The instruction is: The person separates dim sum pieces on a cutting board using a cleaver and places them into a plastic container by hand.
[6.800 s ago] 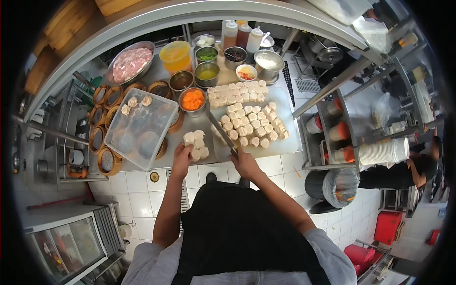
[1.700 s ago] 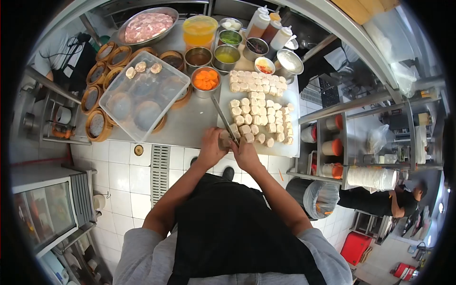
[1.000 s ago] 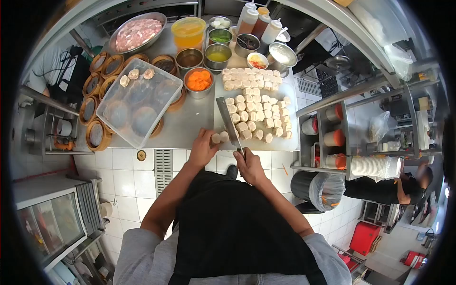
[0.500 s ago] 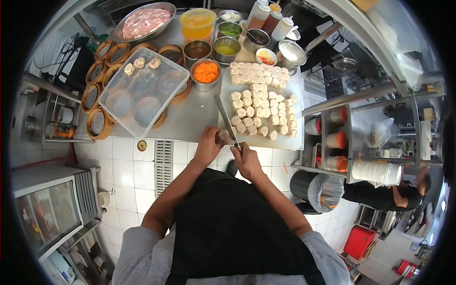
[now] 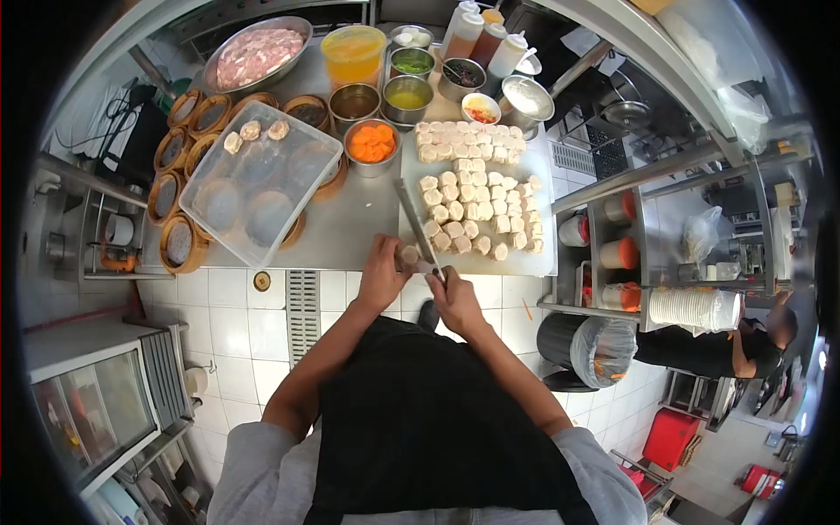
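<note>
My left hand [image 5: 383, 269] is closed around a small pale dumpling [image 5: 408, 255] just off the table's front edge. In my right hand [image 5: 455, 297] is the handle of a long, narrow-bladed knife [image 5: 415, 215], its blade slanting up and left over the white board's edge. The lower part of the blade lies close beside the dumpling; whether they touch I cannot tell. Beyond my right hand, rows of similar pale dumplings [image 5: 472, 194] stand on the white cutting board [image 5: 411, 166]. A steel bowl of sliced carrot [image 5: 371, 145] sits left of the board.
A translucent plastic tray [image 5: 262, 188] with 3 dumplings rests over bamboo steamers [image 5: 181, 243] on the left. Behind are a bowl of raw meat [image 5: 260, 58], a tub of yellow liquid [image 5: 353, 54] and sauce bottles [image 5: 486, 42]. Right of me stands a lined bin [image 5: 604, 350]; another person [image 5: 713, 354] is farther off.
The dumpling in my left hand shows slightly more, and both hands keep nearly the same place. The view has shifted a little, moving the table items slightly left.
</note>
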